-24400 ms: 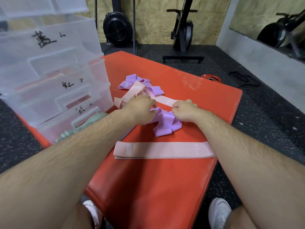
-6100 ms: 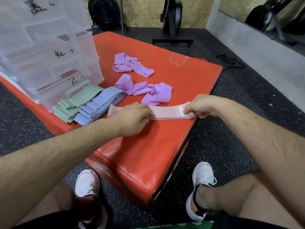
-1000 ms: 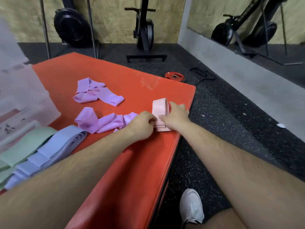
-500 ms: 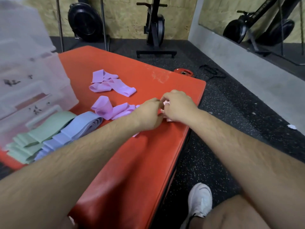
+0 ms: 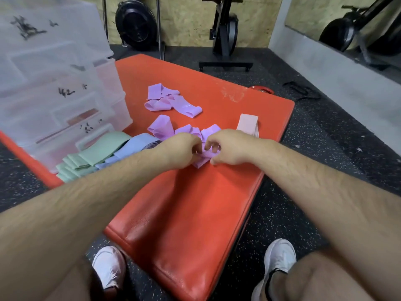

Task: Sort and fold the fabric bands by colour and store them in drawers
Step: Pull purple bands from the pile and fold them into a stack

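On the red mat [image 5: 195, 203], my left hand [image 5: 180, 151] and my right hand [image 5: 227, 148] both pinch a crumpled purple band [image 5: 202, 159] between them. More purple bands lie just behind my hands [image 5: 161, 128], and another purple bunch [image 5: 173, 103] sits farther back. A folded pink band [image 5: 247, 124] rests to the right near the mat's edge. Folded green bands [image 5: 91, 155] and folded blue bands [image 5: 134, 146] are stacked at the left, in front of the clear plastic drawer unit [image 5: 54, 83].
The mat's right edge drops to the dark speckled floor [image 5: 314, 170]. A red weight plate [image 5: 262, 90] lies past the far corner. Exercise machines [image 5: 223, 29] stand by the wooden wall. My white shoes [image 5: 280, 257] are on the floor below the mat.
My hands let go of the folded pink band, which now lies at the right. They moved left onto the purple pile and took hold of a purple band.
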